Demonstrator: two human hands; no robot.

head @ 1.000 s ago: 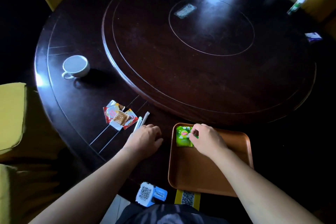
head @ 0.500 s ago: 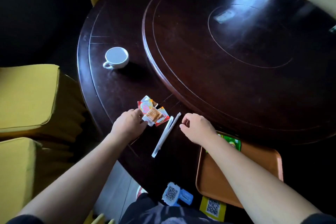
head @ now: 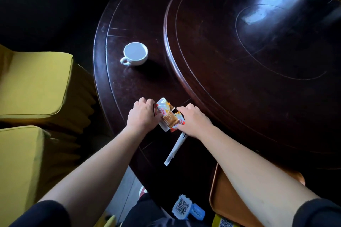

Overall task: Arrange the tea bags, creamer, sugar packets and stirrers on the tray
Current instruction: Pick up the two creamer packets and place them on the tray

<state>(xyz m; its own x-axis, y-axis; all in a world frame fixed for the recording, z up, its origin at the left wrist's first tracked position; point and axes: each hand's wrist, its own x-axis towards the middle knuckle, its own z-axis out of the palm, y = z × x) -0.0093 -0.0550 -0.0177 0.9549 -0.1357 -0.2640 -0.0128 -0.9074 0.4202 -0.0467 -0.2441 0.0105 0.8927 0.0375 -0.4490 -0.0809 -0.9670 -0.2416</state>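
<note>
A small pile of red, orange and white packets (head: 168, 116) lies on the dark table's near rim. My left hand (head: 143, 116) curls around the pile's left edge. My right hand (head: 193, 120) closes on its right edge, so both hands touch the packets. White paper-wrapped stirrers (head: 175, 150) lie just below the pile, their upper end under my right hand. The brown tray (head: 220, 199) sits at the lower right, mostly covered by my right forearm, and its contents are hidden.
A white cup (head: 135, 54) stands on the table's rim beyond the packets. The raised turntable (head: 258, 61) fills the table's middle. Yellow-covered chairs (head: 35, 83) stand to the left. A QR-code tag (head: 182, 206) sits at the near table edge.
My right hand left the tray and moved left to the packet pile. My left hand shifted up onto the pile's left side. The view swung left.
</note>
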